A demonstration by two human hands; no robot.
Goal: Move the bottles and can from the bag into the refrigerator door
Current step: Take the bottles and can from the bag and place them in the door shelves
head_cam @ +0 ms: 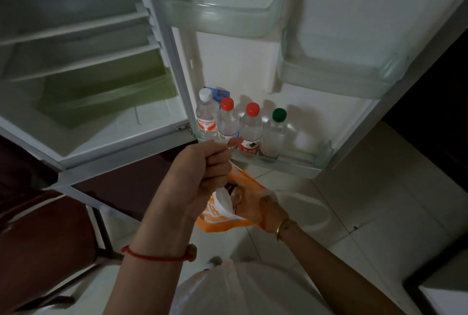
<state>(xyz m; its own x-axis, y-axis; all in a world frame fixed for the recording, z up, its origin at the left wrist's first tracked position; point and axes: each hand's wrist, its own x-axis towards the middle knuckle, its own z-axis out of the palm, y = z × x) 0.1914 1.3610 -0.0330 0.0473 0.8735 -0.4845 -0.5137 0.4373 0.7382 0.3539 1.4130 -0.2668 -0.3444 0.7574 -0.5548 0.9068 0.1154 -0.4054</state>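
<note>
Several clear bottles stand in the lowest door shelf (311, 162) of the open refrigerator: a white-capped bottle (206, 114), two red-capped bottles (227, 119) (251, 127) and a green-capped bottle (274, 132). Below them my left hand (202, 175) is closed on the top edge of an orange and white plastic bag (222, 221), holding it up. My right hand (266, 207) is pushed into the bag's mouth, seen through the thin plastic. Something dark and roundish shows inside the bag; I cannot tell what it is or whether the hand grips it.
Two empty clear door bins (220, 14) (336, 79) hang above the bottle shelf. The refrigerator body at left has bare shelves and a green drawer (106, 91). A dark wooden chair (50, 226) stands at lower left. The floor is pale tile (379, 200).
</note>
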